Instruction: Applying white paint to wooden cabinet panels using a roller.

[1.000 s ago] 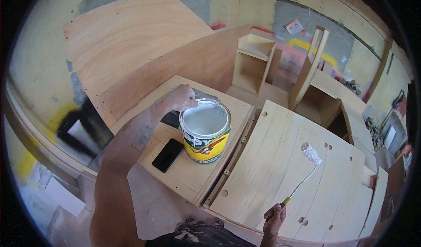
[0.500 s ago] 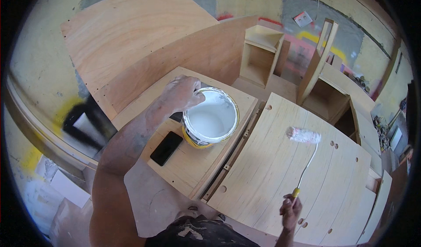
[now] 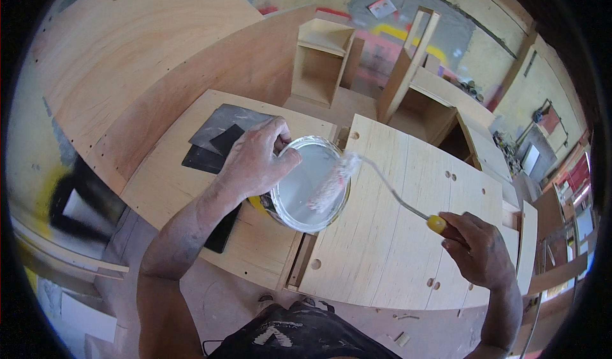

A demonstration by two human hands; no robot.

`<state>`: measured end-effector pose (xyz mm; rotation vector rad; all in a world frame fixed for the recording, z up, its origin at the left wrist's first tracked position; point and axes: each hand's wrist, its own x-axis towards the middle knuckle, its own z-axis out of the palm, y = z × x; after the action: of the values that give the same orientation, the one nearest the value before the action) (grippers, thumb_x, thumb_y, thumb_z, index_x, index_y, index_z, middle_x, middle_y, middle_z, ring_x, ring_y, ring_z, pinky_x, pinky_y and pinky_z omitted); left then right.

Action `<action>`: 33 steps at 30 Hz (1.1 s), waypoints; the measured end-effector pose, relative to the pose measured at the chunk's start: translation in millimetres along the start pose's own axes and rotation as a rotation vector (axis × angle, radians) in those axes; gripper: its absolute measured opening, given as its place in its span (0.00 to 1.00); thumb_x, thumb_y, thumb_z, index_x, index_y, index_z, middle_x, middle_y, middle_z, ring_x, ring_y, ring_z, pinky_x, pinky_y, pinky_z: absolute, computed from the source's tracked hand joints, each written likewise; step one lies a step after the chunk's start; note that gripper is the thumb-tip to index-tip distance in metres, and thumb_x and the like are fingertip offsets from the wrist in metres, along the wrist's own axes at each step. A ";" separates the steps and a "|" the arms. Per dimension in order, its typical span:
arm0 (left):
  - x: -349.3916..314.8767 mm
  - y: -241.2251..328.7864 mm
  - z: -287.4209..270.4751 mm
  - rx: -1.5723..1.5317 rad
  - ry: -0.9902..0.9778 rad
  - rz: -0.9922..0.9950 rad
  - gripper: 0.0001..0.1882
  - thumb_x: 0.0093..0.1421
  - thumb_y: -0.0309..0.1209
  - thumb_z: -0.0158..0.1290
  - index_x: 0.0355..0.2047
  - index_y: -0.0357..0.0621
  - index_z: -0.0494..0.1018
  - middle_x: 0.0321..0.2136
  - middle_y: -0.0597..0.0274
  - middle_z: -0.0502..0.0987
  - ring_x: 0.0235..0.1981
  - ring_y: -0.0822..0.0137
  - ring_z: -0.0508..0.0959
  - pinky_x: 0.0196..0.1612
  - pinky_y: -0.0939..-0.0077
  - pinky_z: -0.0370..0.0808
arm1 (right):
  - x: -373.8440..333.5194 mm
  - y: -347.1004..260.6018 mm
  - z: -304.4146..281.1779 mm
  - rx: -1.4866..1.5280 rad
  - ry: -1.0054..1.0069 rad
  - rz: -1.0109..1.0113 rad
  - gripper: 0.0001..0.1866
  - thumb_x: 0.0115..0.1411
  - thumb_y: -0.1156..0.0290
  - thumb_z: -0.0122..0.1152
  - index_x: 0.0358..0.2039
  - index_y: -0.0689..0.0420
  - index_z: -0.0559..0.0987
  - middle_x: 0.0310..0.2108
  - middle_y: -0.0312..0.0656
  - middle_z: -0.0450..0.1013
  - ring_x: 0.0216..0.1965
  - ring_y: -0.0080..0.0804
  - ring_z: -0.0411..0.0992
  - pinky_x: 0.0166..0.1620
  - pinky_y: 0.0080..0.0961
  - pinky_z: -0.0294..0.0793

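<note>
Bare plywood [image 3: 140, 34] spans the upper left of the frame. Near centre, I observe the left hand [image 3: 260, 160] pinching the can's rim [image 3: 306, 228]. The roller [image 3: 333, 184], lately over the panel [image 3: 395, 231], now crosses the can's mouth, bringing tool and paint [image 3: 292, 184] together; contact is unclear. Lower right, the right hand [image 3: 478, 247] grips its handle [image 3: 437, 224].

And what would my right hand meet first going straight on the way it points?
Your right hand, leading with the fluffy white paint roller, would likely meet the round yellow paint can first, though depth is unclear.
</note>
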<state>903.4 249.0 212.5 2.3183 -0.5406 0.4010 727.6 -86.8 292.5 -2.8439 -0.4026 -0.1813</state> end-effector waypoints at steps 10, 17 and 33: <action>-6.3 -4.3 23.9 -0.437 -0.201 0.077 0.24 0.58 0.23 0.42 0.56 0.34 0.68 0.49 0.48 0.76 0.51 0.62 0.75 0.58 0.68 0.67 | 75.9 -41.1 22.3 -0.250 -0.324 -0.191 0.12 0.65 0.67 0.50 0.47 0.53 0.76 0.30 0.49 0.78 0.34 0.46 0.79 0.41 0.43 0.77; -12.3 -4.4 27.3 -0.456 -0.212 0.042 0.24 0.59 0.22 0.41 0.57 0.34 0.68 0.52 0.47 0.75 0.53 0.61 0.74 0.60 0.68 0.66 | 106.4 -66.8 10.4 -0.393 -0.553 -0.077 0.16 0.66 0.63 0.48 0.51 0.50 0.77 0.36 0.41 0.79 0.43 0.40 0.77 0.48 0.39 0.75; -8.8 -5.9 27.1 -0.466 -0.192 0.047 0.24 0.58 0.23 0.42 0.56 0.31 0.69 0.50 0.46 0.76 0.50 0.62 0.76 0.57 0.70 0.68 | 110.7 -80.4 -24.1 -0.411 -0.613 -0.089 0.18 0.67 0.63 0.48 0.55 0.50 0.75 0.43 0.37 0.79 0.49 0.39 0.74 0.54 0.38 0.71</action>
<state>902.2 236.1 186.4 1.9041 -0.7007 0.0603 808.0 9.3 352.5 -3.2392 -0.6752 0.6856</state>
